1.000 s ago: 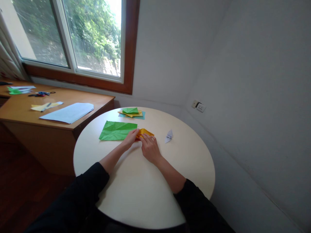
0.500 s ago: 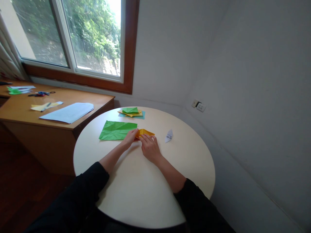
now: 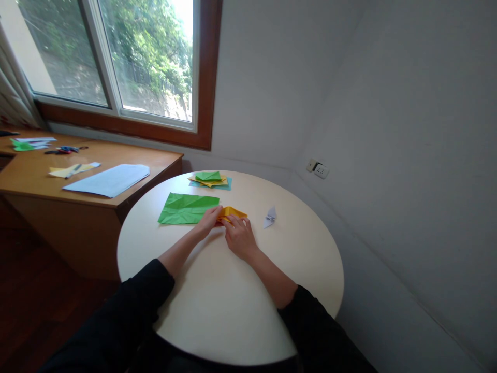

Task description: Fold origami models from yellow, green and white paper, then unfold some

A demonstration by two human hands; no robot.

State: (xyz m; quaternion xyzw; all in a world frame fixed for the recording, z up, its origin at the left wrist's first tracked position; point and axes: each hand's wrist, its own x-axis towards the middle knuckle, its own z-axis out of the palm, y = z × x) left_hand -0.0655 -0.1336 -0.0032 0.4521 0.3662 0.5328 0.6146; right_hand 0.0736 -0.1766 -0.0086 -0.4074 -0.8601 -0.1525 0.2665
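A folded piece of orange paper [image 3: 233, 212] is between my two hands, over the white round table [image 3: 217, 300]. My left hand [image 3: 208, 221] pinches its left end, fingers closed. My right hand [image 3: 239, 235] grips the near edge with bent fingers, which cover part of the folds. Just left of it, a creased green sheet of paper [image 3: 186, 209] lies flat, its right end close to my left hand. To the right of my hands rests a small folded white paper piece [image 3: 269, 217] with pointed ends.
Folded green, yellow and blue papers [image 3: 209, 180] are stacked at the table's far side. On the wooden desk [image 3: 128, 197] at left lie white sheets [image 3: 111, 181], a pen on yellow paper [image 3: 73, 170] and scissors [image 3: 67, 150]. A wall with a socket [image 3: 321, 171] stands at right.
My right hand's fingers have shifted very slightly along the orange paper. Both hands keep their hold, and everything else lies as before.
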